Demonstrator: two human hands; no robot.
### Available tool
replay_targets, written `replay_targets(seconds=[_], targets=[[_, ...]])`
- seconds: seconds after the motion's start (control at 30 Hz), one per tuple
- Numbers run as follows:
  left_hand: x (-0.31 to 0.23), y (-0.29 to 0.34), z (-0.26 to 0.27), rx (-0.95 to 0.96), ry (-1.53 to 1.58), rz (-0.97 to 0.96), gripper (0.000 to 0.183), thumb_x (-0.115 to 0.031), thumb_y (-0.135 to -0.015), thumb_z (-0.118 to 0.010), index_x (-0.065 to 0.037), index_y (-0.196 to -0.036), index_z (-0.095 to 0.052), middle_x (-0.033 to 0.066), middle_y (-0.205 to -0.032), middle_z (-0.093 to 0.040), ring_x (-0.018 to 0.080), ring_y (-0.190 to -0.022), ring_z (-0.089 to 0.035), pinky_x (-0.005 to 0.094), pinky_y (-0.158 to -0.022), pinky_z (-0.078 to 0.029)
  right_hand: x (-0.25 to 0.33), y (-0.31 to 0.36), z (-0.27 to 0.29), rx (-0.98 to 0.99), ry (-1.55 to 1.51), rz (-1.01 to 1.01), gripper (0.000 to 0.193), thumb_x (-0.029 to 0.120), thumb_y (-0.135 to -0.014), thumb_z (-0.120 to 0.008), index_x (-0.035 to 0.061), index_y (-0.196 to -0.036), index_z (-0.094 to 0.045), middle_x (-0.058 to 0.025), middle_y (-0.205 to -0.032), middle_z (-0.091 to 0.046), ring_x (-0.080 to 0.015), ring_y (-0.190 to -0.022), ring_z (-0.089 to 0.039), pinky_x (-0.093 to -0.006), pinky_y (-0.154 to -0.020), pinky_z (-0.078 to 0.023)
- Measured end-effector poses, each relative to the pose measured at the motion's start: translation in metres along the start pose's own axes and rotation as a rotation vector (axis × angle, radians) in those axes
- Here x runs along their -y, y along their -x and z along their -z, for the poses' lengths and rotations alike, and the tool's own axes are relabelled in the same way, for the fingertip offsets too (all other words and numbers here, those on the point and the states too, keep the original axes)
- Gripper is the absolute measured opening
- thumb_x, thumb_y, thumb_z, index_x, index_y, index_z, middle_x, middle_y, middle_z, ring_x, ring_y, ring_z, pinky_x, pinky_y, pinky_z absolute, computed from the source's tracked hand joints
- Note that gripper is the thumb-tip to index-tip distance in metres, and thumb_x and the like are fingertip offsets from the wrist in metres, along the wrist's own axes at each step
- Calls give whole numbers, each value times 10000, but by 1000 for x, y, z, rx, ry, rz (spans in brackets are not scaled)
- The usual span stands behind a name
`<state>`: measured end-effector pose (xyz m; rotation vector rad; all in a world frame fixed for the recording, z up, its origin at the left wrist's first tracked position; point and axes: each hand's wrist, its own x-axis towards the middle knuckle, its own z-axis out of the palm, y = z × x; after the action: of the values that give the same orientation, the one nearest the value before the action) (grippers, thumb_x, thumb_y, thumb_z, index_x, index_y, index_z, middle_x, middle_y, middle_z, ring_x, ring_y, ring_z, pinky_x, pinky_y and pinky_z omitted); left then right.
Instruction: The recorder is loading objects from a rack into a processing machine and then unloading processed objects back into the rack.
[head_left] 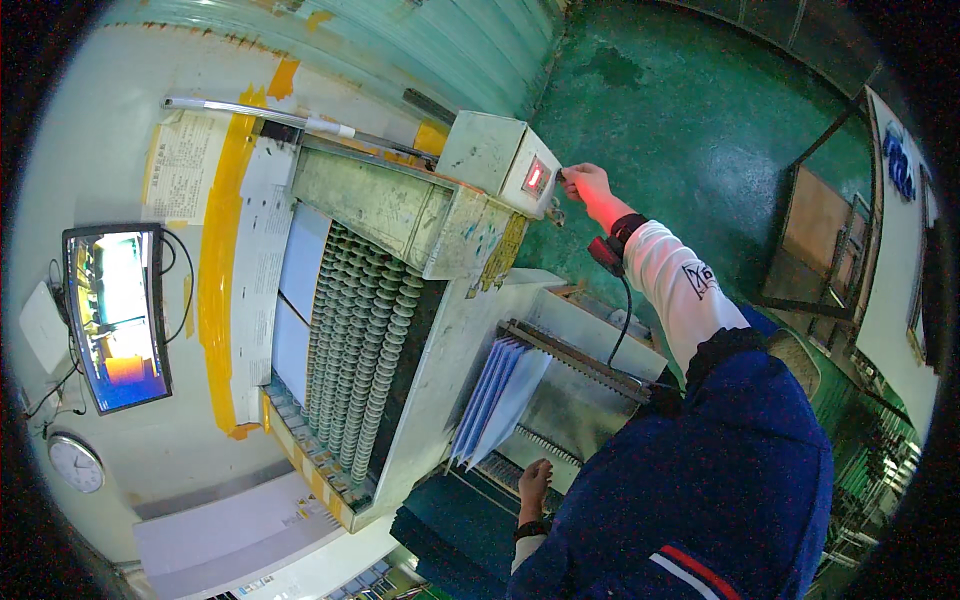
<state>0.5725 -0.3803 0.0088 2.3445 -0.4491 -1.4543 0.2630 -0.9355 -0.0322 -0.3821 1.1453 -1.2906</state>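
Note:
My right hand reaches to the pale metal control box at the end of a roller machine. Its fingers pinch a small dark knob beside a lit red switch. On that wrist sit a dark band and a red and black device, from which a black cable runs down. My left hand is lower, its fingers loosely bent with nothing visible in them. It is close to a rack in which several thin white-and-blue panels stand on edge.
Rows of ridged rollers fill the machine bed, with pale sheets at their far end. A lit monitor and a clock hang on the left wall. A wheeled frame stands on the green floor at right.

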Motion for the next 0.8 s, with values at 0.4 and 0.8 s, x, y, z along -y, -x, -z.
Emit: replay_targets(seconds=[0.4, 0.8], targets=[[7, -7, 2, 3, -25, 14, 350, -286, -861, -634, -64, -1132, -631, 56, -930, -671, 143, -800, -628, 277, -677, -507, -3, -2, 0, -8, 0, -1, 180, 131, -840, -657, -19, -903, -582, -51, -713, -574, -102, -548, -493, -242, -470, -426], [-6, 0, 1, 33, -4, 4, 390, -295, -868, -630, -47, -1168, -603, 75, -983, -667, 172, -853, -635, 301, -717, -514, -1, 0, 0, -5, 2, -12, 182, 147, -835, -665, -2, -898, -583, -49, -714, -580, -105, -550, -504, -251, -478, -438]])
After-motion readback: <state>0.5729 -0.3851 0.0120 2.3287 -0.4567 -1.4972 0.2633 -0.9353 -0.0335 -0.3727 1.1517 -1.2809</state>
